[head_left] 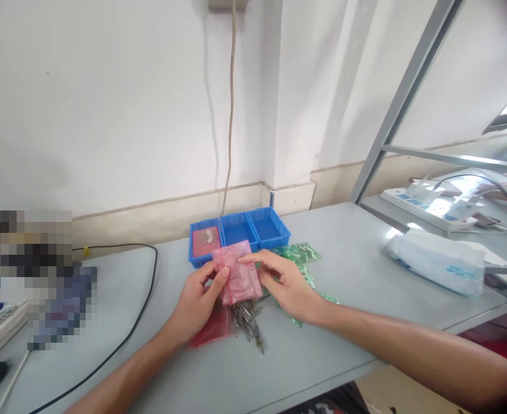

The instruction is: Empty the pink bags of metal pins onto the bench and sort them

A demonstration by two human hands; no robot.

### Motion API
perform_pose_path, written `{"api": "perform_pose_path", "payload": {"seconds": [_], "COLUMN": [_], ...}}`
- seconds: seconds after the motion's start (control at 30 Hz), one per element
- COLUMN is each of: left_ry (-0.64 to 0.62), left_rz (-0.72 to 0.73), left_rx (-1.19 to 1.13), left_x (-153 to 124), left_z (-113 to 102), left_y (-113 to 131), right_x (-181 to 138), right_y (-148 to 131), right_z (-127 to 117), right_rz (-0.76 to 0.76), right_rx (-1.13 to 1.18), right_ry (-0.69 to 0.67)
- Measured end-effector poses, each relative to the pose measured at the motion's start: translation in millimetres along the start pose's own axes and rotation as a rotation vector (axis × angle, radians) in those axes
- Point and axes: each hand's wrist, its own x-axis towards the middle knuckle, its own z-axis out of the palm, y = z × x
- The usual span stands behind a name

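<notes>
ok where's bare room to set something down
Bare grey tabletop lies between the looped black cable and left hand, and between the green plastic packets and white plastic pack. Crowded: around the pink plastic bag and metal pins.

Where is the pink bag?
In the head view, the pink bag is just below centre, a little left, pinched in the left hand, above the metal pins and before the blue trays.
</notes>
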Motion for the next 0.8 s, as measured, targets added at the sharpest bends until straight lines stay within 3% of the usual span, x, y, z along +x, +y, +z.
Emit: {"api": "perform_pose_path", "payload": {"seconds": [0.17, 0.27, 0.43, 0.63, 0.8], "left_ry": [-0.052, -0.072, 0.046, 0.009, 0.024], "left_rz": [-0.015, 0.055, 0.199, 0.353, 0.373], "left_rx": [-0.090, -0.021, 0.167, 0.309, 0.332], "left_x": [-0.5, -2.5, -6.3, -6.0, -6.3], "left_z": [2.3, 2.4, -0.8, -3.6, -2.1], "left_y": [2.1, 3.5, 6.2, 5.7, 4.9], "right_x": [-1.7, -2.5, -2.0, -1.1, -2.7], "right_y": [1.4, -2.6, -4.9, -2.4, -4.1], "right_z": [2.1, 2.1, 1.0, 1.2, 0.1], "right_rz": [-0.122, -0.160, -0.139, -0.094, -0.081], "right_rx": [-0.068, -0.101, -0.139, -0.120, -0.128], "right_ry": [-0.027, -0.028, 0.034, 0.098, 0.158]}}
